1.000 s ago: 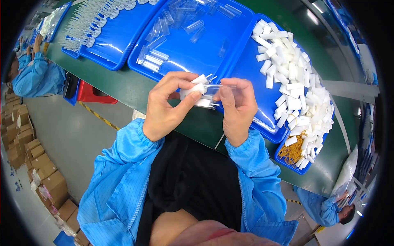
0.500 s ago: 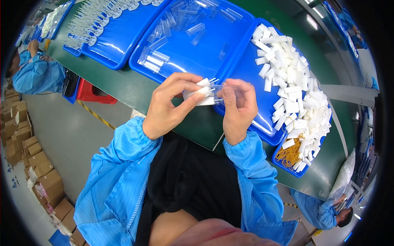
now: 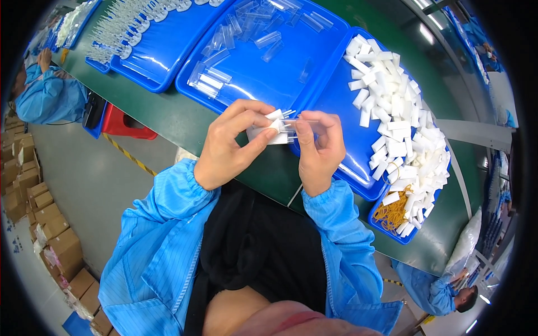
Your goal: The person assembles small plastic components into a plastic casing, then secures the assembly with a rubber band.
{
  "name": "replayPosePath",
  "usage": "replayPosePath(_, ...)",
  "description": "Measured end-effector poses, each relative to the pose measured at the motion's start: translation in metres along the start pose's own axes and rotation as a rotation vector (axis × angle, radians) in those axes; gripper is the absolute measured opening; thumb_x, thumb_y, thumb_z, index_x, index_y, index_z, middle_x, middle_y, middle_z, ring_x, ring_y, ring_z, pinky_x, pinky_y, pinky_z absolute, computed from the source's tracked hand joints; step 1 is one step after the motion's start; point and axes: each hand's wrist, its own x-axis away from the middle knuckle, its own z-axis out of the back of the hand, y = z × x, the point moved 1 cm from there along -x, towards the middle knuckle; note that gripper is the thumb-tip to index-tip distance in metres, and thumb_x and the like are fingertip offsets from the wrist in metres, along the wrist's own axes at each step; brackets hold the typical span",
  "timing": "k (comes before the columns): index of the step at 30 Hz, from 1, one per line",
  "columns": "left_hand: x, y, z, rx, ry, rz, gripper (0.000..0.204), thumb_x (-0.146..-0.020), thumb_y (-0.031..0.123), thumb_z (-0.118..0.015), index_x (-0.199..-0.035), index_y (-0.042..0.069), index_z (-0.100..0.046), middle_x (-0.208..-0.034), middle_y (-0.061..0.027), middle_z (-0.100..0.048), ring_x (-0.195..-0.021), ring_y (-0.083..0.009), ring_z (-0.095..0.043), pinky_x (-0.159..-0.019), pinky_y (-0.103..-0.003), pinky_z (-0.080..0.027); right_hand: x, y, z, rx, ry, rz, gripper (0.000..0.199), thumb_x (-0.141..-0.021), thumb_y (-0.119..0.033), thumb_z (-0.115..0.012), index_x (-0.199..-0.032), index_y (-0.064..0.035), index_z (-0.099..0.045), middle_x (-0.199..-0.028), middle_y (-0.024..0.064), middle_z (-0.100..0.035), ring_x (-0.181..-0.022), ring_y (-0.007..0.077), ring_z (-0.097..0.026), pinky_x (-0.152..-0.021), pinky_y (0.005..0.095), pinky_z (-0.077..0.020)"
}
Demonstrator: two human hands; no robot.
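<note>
My left hand [image 3: 232, 143] is closed on a small bundle of white rectangular pieces [image 3: 278, 138], pinched between thumb and fingers. Thin clear prongs stick out of the bundle's right side. From the right, my right hand [image 3: 320, 148] grips a clear plastic sleeve [image 3: 311, 127] between thumb and fingers. The sleeve's left end meets the prongs; how far it goes over them is hard to make out. Both hands are held above the near edge of the blue trays.
Clear plastic sleeves [image 3: 268, 40] lie loose in the middle blue tray [image 3: 263, 75]. Many white pieces [image 3: 398, 103] fill the right tray, with brown rubber bands [image 3: 392, 214] at its near end. Clear pronged parts [image 3: 126, 28] line the left tray. A red stool [image 3: 126, 123] stands beside the green table [image 3: 134, 103].
My right hand has moved slightly left, bringing the clear sleeve closer to the bundle. My left hand stays nearly still around the white pieces.
</note>
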Motion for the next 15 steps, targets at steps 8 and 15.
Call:
replayPosePath(8, 0.001, -0.001, 0.002, 0.065, -0.021, 0.069, 0.014, -0.087, 0.005, -0.074, -0.100, 0.001, -0.069, -0.114, -0.0113, -0.067, -0.099, -0.0227, -0.066, -0.077, -0.032, -0.053, -0.001, -0.003, -0.001, -0.215, -0.052, -0.198, 0.019, -0.094, -0.008, -0.072, -0.107, 0.0018, -0.062, -0.103, 0.0083, -0.060, -0.093, 0.0171, -0.068, -0.082, 0.0271, -0.0526)
replayPosePath(15, 0.001, 0.000, 0.002, 0.066, 0.009, 0.040, 0.014, -0.088, 0.003, -0.073, -0.101, 0.002, -0.070, -0.113, -0.0118, -0.068, -0.094, -0.0217, -0.067, -0.074, -0.031, -0.052, 0.008, 0.003, -0.001, -0.133, -0.001, -0.067, 0.019, -0.092, -0.006, -0.074, -0.105, 0.0015, -0.062, -0.102, 0.0070, -0.059, -0.093, 0.0147, -0.062, -0.085, 0.0269, -0.0503)
